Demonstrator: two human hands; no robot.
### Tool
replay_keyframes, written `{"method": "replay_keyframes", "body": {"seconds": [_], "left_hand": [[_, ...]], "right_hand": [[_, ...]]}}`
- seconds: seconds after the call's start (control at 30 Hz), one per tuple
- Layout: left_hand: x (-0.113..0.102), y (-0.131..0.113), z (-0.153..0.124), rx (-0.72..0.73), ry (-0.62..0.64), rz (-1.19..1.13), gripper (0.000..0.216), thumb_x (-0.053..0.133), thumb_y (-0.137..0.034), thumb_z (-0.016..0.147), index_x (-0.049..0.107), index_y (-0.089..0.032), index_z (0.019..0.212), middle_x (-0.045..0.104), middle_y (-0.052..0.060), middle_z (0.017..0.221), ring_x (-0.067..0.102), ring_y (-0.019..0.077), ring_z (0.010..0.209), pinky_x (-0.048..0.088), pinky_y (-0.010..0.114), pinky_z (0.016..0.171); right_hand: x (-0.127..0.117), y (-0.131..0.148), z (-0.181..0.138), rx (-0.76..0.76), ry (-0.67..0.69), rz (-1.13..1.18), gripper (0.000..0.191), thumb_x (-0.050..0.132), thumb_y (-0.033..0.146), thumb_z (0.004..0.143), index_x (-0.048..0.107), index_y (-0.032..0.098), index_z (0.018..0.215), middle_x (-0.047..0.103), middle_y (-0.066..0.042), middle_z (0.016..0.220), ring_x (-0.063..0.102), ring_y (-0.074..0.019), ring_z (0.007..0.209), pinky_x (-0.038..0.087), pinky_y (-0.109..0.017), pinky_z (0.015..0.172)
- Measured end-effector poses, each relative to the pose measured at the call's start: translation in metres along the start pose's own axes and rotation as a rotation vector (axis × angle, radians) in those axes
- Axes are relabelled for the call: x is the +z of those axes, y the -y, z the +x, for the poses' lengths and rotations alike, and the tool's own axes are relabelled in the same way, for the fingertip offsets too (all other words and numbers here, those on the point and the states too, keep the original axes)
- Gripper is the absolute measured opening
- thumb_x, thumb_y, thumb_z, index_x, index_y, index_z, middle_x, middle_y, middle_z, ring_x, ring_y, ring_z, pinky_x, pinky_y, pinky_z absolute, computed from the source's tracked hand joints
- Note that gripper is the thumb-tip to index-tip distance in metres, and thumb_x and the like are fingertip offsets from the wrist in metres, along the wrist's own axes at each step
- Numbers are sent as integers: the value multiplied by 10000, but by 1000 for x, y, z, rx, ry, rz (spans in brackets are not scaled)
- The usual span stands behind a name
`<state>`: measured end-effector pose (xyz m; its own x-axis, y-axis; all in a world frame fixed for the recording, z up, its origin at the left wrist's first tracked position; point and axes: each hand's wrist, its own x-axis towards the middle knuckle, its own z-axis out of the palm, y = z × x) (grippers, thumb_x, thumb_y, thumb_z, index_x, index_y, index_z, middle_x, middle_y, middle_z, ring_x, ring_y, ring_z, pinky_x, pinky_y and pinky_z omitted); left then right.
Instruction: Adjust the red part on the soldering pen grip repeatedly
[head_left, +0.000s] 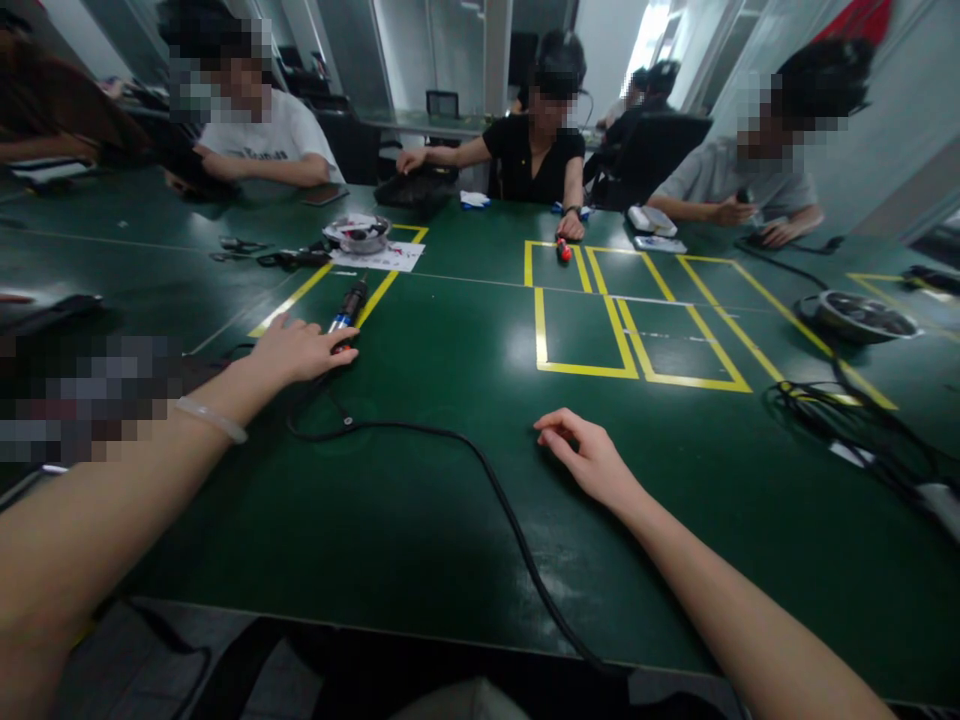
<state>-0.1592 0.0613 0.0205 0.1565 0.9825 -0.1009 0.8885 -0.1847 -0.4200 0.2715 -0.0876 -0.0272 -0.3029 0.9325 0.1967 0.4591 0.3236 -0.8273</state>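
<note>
My left hand (304, 350) reaches out over the left part of the green table. Its thumb and fingers close around the near end of a corded electric screwdriver (349, 303), a dark cylinder with a blue and silver band and a bit of orange at the grip. The tool's far end points away from me, beside a yellow tape line. From its near end a black cord (450, 432) appears to run across the table to the front edge. My right hand (589, 458) rests on the table right of the middle, fingers loosely bent and apart, holding nothing.
Yellow tape rectangles (589, 371) mark the table. A bowl of parts (360, 236) stands on paper at the far left, another bowl (866, 318) at right near coiled cables (825, 420). Across the table, a person's hand (571, 226) touches a red-and-black tool (564, 250); other people sit nearby.
</note>
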Motion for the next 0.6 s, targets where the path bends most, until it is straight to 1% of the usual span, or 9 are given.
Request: {"method": "replay_keyframes", "body": {"seconds": [0.13, 0.27, 0.37, 0.5, 0.6], "left_hand": [[5, 15, 7, -82, 46, -19, 679, 224, -684, 946, 364, -320, 1501, 653, 83, 1102, 507, 250, 1006, 265, 456, 982], [5, 14, 9, -108, 60, -41, 707, 214, -681, 948, 367, -276, 1506, 633, 119, 1129, 511, 266, 1009, 294, 456, 956], [4, 12, 10, -112, 80, -57, 769, 211, -717, 923, 338, -253, 1522, 612, 162, 1170, 507, 291, 1026, 327, 449, 927], [3, 16, 14, -117, 126, -95, 900, 312, -811, 829, 297, -258, 1538, 599, 171, 1202, 510, 295, 1021, 348, 449, 915], [4, 19, 15, -119, 135, -114, 899, 353, -799, 832, 296, -246, 1538, 620, 142, 1159, 512, 259, 977, 362, 419, 902]], "right_hand": [[-1, 1, 0, -1, 0, -18, 147, 506, 221, 925, 638, 195, 985, 690, -32, 858, 657, -172, 804, 480, -294, 741], [0, 1, 1, -14, 7, -29, 151, 505, 214, 927, 645, 190, 975, 694, -39, 885, 655, -173, 818, 479, -294, 751], [1, 0, 1, -28, 6, -45, 153, 503, 210, 927, 649, 191, 970, 694, -39, 888, 652, -175, 825, 479, -296, 754], [0, 2, 1, -41, 7, -64, 155, 501, 204, 929, 652, 192, 962, 695, -39, 884, 650, -176, 827, 476, -295, 755], [0, 3, 1, -41, 14, -70, 152, 501, 202, 928, 650, 195, 959, 696, -40, 885, 652, -179, 830, 478, -299, 758]]}}
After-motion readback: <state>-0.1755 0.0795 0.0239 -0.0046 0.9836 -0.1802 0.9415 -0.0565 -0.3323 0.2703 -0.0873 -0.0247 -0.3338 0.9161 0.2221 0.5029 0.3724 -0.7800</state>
